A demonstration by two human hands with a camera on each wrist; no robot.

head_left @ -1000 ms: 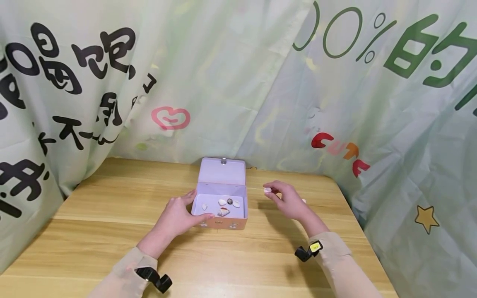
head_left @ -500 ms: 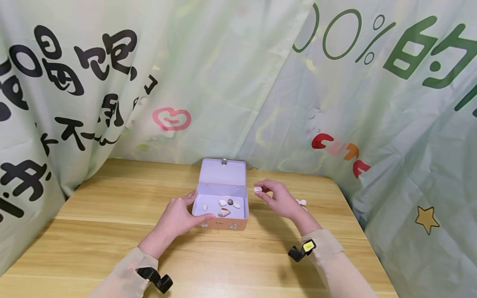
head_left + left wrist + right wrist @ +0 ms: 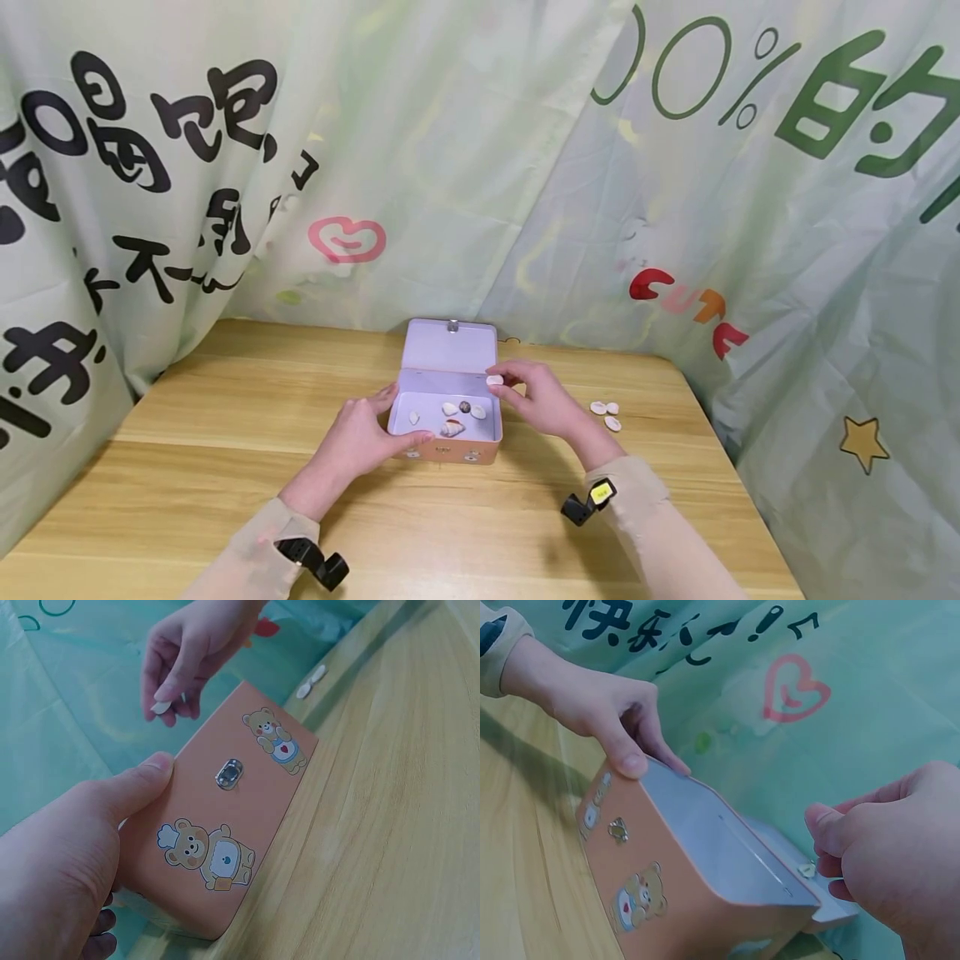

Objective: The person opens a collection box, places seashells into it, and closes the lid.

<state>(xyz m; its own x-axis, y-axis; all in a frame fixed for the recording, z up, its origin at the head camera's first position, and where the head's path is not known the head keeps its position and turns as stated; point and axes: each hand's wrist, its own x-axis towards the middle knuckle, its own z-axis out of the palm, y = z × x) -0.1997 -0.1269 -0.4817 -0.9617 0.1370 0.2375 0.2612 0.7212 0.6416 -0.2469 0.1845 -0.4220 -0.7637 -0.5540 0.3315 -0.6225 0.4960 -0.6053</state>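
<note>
A hinged tin box [image 3: 453, 451], orange outside with bear pictures and lilac inside, stands on the table with its lid [image 3: 450, 346] raised. Inside lie several seashells, among them a brown-striped conch-like shell [image 3: 452, 427], a dark round shell [image 3: 465, 407] and a white shell [image 3: 478, 412]. My left hand [image 3: 367, 429] grips the box's left side, thumb over the front rim. Between thumb and fingers, my right hand [image 3: 536, 398] pinches a small white shell [image 3: 495, 380] above the box's right rear edge. In the right wrist view the fingers hide that shell.
Three white shells [image 3: 612, 423] lie on the wooden table [image 3: 360, 517] to the right of the box. A printed curtain [image 3: 450, 167] hangs along the table's back and both sides. Each sleeve carries a black wrist camera [image 3: 588, 502].
My right hand has moved left with the white shell, from beside the box to over its right edge, uncovering the shells on the table. The left hand stays on the box.
</note>
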